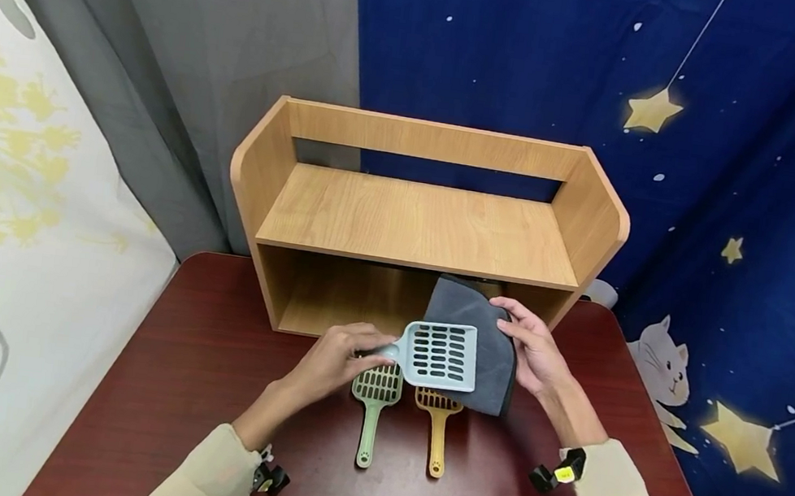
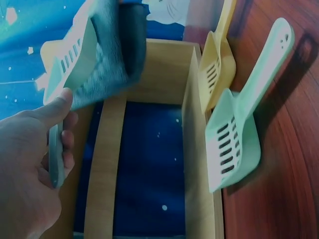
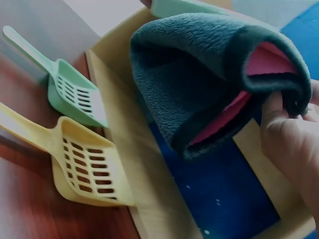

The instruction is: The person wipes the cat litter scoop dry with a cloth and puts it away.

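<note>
We see the left hand (image 1: 341, 356) with fingers and thumb closed on the handle of a blue scoop (image 1: 447, 357); the right hand (image 1: 536, 350) pinches the side of a grey cloth (image 1: 493, 361) between thumb and fingers; both things are held up before the shelf (image 1: 418, 222) at the far edge of the table (image 1: 221, 375); we note a green scoop (image 1: 369, 429) and a yellow scoop (image 1: 438, 441) below, heads by the shelf's front edge, handles toward the table's near edge.

Worktop (image 1: 204, 390) dark reddish-brown, with a sheen. A wooden shelf unit (image 1: 415, 221) stands upright toward its far side. In front lie a green scoop (image 1: 373, 406) and a yellow scoop (image 1: 438, 429), side by side, handles pointing away from the unit.
</note>
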